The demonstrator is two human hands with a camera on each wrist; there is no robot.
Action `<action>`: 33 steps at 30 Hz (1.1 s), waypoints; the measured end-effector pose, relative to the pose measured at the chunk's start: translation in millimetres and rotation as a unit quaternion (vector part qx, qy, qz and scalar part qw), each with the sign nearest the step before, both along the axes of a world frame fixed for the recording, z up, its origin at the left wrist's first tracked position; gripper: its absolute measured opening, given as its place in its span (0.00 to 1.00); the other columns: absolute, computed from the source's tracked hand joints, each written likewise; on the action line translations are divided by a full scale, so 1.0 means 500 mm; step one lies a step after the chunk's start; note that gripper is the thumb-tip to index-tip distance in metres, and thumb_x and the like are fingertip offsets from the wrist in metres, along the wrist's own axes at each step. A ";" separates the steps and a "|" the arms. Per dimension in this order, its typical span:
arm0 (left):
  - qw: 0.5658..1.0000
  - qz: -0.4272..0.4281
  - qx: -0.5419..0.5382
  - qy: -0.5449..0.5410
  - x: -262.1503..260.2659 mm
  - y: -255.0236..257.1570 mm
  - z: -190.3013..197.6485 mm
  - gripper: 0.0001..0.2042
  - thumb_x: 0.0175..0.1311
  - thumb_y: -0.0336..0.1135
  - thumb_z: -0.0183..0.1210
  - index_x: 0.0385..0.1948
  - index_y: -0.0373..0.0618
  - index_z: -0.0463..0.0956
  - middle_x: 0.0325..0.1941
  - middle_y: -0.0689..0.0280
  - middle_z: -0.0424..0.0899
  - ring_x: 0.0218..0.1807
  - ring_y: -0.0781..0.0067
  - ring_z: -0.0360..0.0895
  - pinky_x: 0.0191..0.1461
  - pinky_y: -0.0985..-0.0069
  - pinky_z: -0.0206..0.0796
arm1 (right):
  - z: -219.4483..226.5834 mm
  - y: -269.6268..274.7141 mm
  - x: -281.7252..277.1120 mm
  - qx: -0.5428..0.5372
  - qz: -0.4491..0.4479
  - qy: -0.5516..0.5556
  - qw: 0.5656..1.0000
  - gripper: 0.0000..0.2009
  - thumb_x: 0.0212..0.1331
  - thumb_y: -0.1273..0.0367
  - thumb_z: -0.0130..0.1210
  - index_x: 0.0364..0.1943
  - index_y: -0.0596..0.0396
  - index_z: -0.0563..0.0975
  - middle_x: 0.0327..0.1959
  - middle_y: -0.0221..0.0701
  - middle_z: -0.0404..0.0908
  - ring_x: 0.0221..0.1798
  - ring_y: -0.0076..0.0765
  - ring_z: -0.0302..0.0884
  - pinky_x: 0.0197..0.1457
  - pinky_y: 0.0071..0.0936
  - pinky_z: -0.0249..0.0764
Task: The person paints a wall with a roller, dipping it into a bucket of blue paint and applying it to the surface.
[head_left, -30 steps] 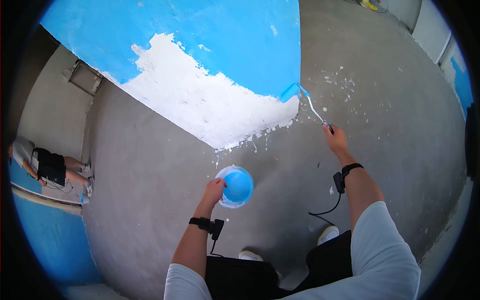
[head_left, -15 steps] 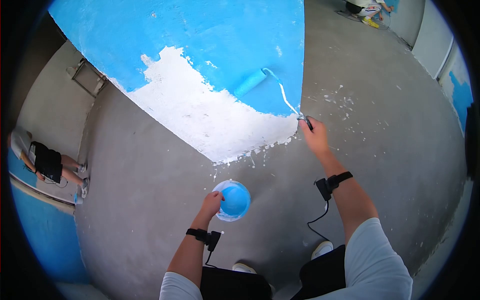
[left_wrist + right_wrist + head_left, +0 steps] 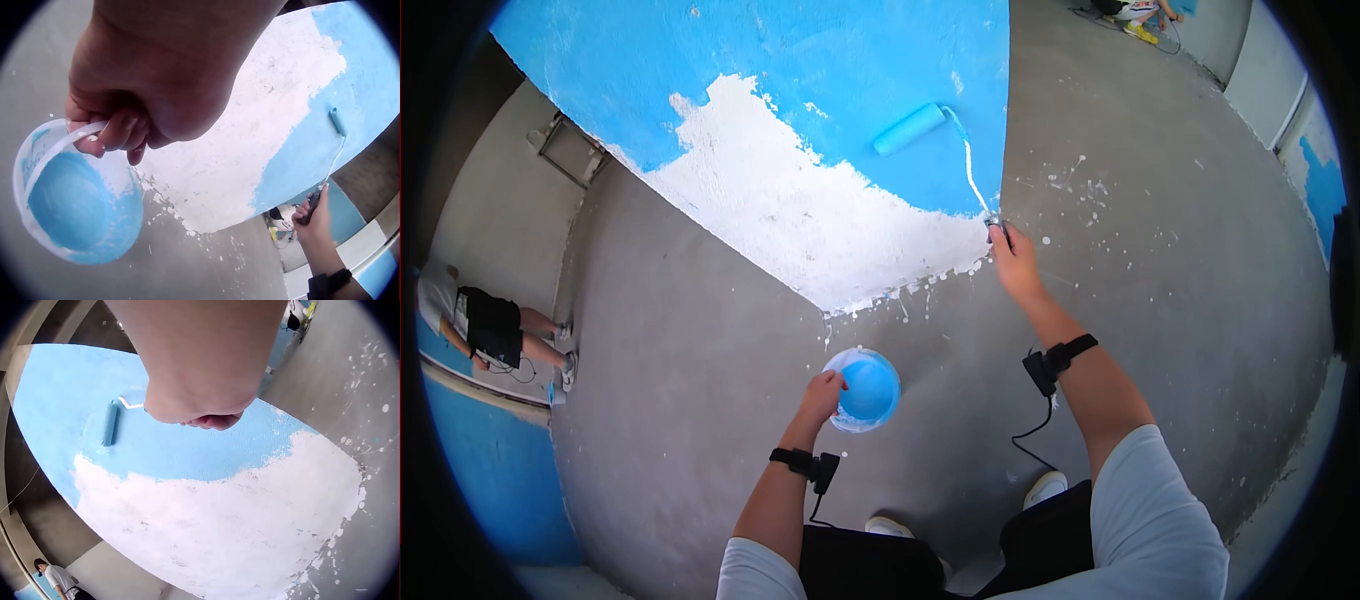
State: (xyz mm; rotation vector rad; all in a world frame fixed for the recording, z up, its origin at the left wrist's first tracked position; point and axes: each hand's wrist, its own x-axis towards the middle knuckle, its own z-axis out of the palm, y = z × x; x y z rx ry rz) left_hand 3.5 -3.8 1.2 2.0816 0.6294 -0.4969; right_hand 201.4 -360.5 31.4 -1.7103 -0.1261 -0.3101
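Note:
My right hand (image 3: 1015,265) grips the dark handle of a paint roller (image 3: 910,130). Its blue sleeve lies against the blue-painted upper part of the wall (image 3: 800,215), whose lower part is white with a ragged border between the colours. In the right wrist view the roller (image 3: 110,424) shows beyond the hand, and the handle is hidden. With curled fingers my left hand (image 3: 156,81) holds the white bail handle of a bucket (image 3: 81,200). Blue paint coats the inside of this white bucket, which hangs below the wall's lower corner in the head view.
White paint splashes (image 3: 1080,190) dot the grey floor (image 3: 700,420) by the wall's base. A person in black shorts (image 3: 495,325) stands at the far left, and another with yellow shoes (image 3: 1140,32) is at the top right. A cable (image 3: 1030,440) trails from my right wrist.
The roller has moved from the wall's right edge leftward and up onto the blue area. My right hand went left and up with it. The left hand still holds the bucket.

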 end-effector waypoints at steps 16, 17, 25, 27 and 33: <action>1.000 -0.003 0.010 -0.002 -0.001 0.000 -0.001 0.14 0.62 0.41 0.48 0.27 0.41 0.77 0.20 0.60 0.72 0.21 0.65 0.74 0.23 0.68 0.70 | -0.190 -0.179 -0.092 -0.229 -0.091 0.112 0.963 0.19 0.65 0.54 0.51 0.35 0.60 0.74 0.24 0.46 0.73 0.28 0.49 0.69 0.34 0.38 0.67; 1.000 -0.002 0.012 -0.003 -0.001 -0.004 0.004 0.14 0.62 0.41 0.48 0.27 0.40 0.77 0.20 0.60 0.72 0.20 0.65 0.74 0.23 0.67 0.70 | -0.205 -0.186 -0.091 -0.231 -0.109 0.087 0.963 0.21 0.66 0.53 0.50 0.30 0.61 0.73 0.19 0.44 0.69 0.23 0.44 0.62 0.30 0.38 0.64; 1.000 0.002 0.009 0.000 0.002 -0.009 0.009 0.13 0.62 0.39 0.48 0.27 0.40 0.77 0.15 0.66 0.68 0.18 0.73 0.70 0.21 0.72 0.69 | -0.058 -0.168 -0.083 -0.277 -0.099 0.110 0.949 0.19 0.62 0.54 0.54 0.28 0.58 0.75 0.18 0.45 0.72 0.22 0.52 0.69 0.28 0.41 0.65; 1.000 0.005 0.006 0.003 0.002 -0.008 0.008 0.13 0.62 0.39 0.48 0.27 0.40 0.77 0.15 0.67 0.68 0.18 0.73 0.70 0.21 0.72 0.69 | -0.034 -0.142 -0.064 -0.253 -0.081 0.096 0.959 0.19 0.62 0.55 0.55 0.28 0.59 0.75 0.17 0.45 0.71 0.20 0.49 0.66 0.27 0.39 0.64; 1.000 0.001 0.005 -0.004 0.000 -0.004 0.005 0.14 0.65 0.40 0.47 0.26 0.40 0.76 0.15 0.68 0.67 0.17 0.75 0.68 0.21 0.72 0.68 | 0.046 -0.046 -0.005 -0.058 -0.067 -0.031 0.996 0.17 0.65 0.59 0.53 0.27 0.60 0.73 0.15 0.29 0.65 0.20 0.24 0.60 0.25 0.28 0.60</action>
